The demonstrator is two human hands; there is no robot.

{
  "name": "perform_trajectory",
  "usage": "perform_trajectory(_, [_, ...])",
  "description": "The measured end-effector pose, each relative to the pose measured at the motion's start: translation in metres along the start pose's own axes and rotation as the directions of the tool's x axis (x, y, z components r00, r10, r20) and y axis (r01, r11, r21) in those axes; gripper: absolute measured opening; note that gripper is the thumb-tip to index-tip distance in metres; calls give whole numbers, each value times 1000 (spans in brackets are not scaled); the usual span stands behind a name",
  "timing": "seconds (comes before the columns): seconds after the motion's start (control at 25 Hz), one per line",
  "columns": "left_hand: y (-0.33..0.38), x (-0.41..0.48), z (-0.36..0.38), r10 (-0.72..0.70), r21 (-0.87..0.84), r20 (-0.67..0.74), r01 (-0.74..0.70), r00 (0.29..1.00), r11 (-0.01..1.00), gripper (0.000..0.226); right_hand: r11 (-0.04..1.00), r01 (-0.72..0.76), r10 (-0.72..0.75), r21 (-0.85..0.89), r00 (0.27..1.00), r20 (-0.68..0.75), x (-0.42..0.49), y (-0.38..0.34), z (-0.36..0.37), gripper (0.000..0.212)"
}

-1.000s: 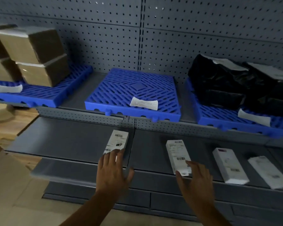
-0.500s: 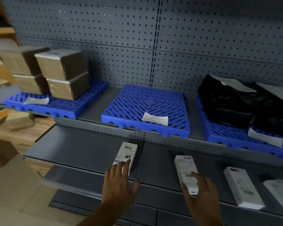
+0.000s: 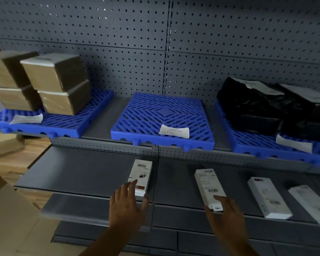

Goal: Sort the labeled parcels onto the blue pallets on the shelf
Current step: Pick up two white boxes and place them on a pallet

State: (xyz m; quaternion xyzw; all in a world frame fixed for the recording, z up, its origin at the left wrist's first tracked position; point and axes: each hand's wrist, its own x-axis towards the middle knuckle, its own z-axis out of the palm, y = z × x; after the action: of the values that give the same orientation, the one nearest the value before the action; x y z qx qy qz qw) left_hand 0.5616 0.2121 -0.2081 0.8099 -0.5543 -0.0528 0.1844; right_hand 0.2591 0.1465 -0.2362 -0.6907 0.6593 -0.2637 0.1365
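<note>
Several white labeled boxes lie flat on the lower grey shelf (image 3: 85, 169). My left hand (image 3: 127, 204) reaches over the near end of the leftmost white box (image 3: 141, 175), fingers spread and touching it. My right hand (image 3: 226, 215) lies over the near end of the second white box (image 3: 208, 187), fingers straight. Two more white boxes (image 3: 268, 197) (image 3: 310, 202) lie to the right. Above, the middle blue pallet (image 3: 155, 115) holds only a paper label (image 3: 174, 131).
The left blue pallet (image 3: 63, 124) carries stacked brown cardboard boxes (image 3: 54, 74) and a label. The right blue pallet (image 3: 248, 143) holds black plastic parcels (image 3: 257, 106). A grey pegboard backs the shelf. Wooden planks and cardboard sit at the far left.
Both hands have crept forward onto the near ends of the two white boxes. The view has shifted slightly; the boxes have not moved.
</note>
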Motion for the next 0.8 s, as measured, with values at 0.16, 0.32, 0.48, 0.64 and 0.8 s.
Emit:
perform_trajectory(0.16, [-17, 15, 21, -51, -42, 51, 53, 997, 998, 68, 991, -120, 123, -57, 990, 70, 13, 21, 10, 50])
perform_trajectory(0.32, [-57, 61, 61, -200, -114, 18, 201, 980, 973, 71, 946, -324, 321, 17, 943, 88, 60, 65, 31, 60])
perform_trajectory(0.48, [-97, 90, 104, -291, -241, 60, 297, 955, 924, 94, 937, -348, 349, -25, 935, 58, 87, 103, 73, 84])
perform_trajectory(0.64, [-117, 108, 135, -313, -195, 130, 334, 941, 922, 104, 903, -410, 400, 127, 911, 95, 92, 116, 112, 100])
perform_trajectory(0.8, [-111, 111, 153, -212, -163, 168, 239, 963, 957, 97, 872, -473, 469, 127, 881, 60, 99, 116, 129, 120])
